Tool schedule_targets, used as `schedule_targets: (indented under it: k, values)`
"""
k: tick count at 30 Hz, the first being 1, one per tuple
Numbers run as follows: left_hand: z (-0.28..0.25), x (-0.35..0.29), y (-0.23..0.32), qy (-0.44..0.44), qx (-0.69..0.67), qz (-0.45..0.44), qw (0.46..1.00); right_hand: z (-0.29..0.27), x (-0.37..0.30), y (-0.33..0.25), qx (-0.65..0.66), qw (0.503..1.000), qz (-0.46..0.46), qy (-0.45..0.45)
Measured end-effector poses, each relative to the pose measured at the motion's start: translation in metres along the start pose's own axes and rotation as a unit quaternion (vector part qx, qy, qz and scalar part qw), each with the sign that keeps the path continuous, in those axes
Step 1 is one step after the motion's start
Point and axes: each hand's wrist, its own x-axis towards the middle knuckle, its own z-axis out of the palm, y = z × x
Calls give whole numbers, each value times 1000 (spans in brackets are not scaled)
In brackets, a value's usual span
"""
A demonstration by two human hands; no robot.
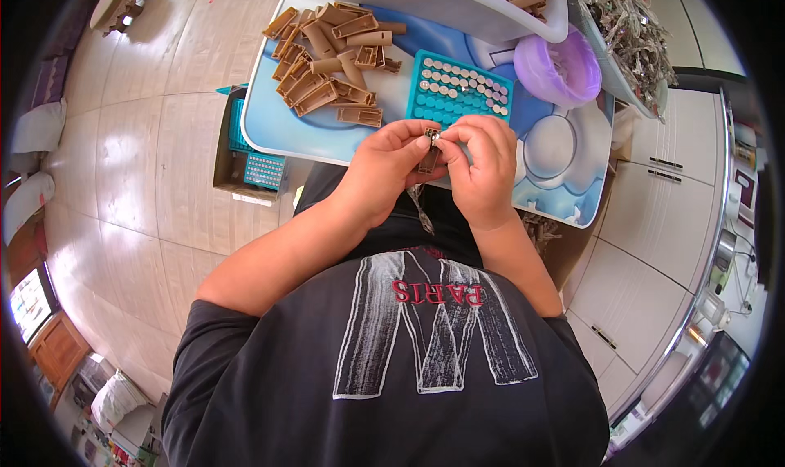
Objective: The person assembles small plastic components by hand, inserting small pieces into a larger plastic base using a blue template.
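Note:
My left hand (388,164) is closed around a small brown plastic casing (428,161), holding it upright near the table's front edge. My right hand (482,168) meets it there, thumb and forefinger pinched on a small shiny piece at the casing's top end. The fingertips partly hide that piece, so its kind is unclear. Just beyond my hands lies a teal tray (416,92) with rows of small round silver discs (446,78). A thin twisted strand (422,212) hangs below the casing. To the left, a pile of brown plastic casings (331,62) covers part of the table.
The blue-and-white table (274,127) carries a purple bowl (564,73) and a white bin (491,13) with more brown casings. A grey bin (634,38) of tangled wire-like strands stands at the right. A box with teal trays (265,171) sits on the floor left; white cabinets (642,246) line the right.

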Motion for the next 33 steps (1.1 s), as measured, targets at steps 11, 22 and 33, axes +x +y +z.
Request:
schedule_targets:
  k: [11, 22, 33]
  values:
    - [5, -3, -6, 30, 19, 39, 999, -1, 1, -5, -54, 997, -38, -39]
    - [3, -7, 1, 44, -9, 44, 998, -3, 4, -14, 53, 997, 40, -49]
    - [-12, -17, 5, 33, 33, 27, 999, 27, 72, -1, 67, 995, 13, -72]
